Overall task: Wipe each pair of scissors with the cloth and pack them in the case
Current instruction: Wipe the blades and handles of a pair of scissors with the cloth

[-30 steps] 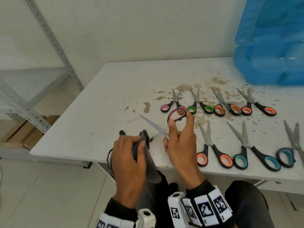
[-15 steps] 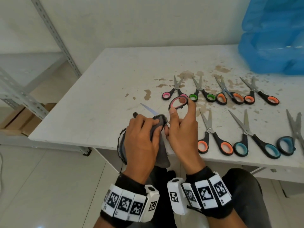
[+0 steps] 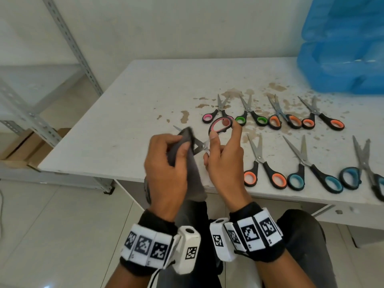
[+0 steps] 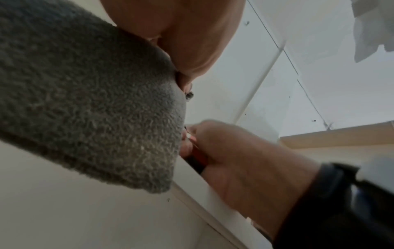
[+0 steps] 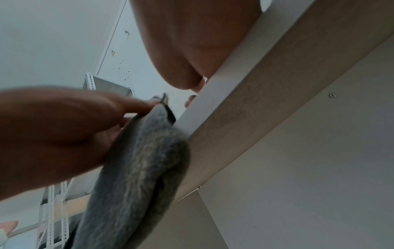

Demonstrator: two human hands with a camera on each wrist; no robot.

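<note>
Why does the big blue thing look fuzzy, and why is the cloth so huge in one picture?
Head view: the blue case sits at the wide lens's edge, smeared and stretched; the left hand is a bit blurred too. Left wrist view: the cloth hangs right by the camera, so it looms large; the right hand looks soft.

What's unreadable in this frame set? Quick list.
- Blades of the held scissors: head view, mostly covered by the cloth gripped in the left hand.
- Blue case: head view, cut off by the right and top edges, blurred.
- Rightmost blue scissors: cut off by the right edge.
- Right hand grip: wrist views blurred, blocked by the table edge.
</note>
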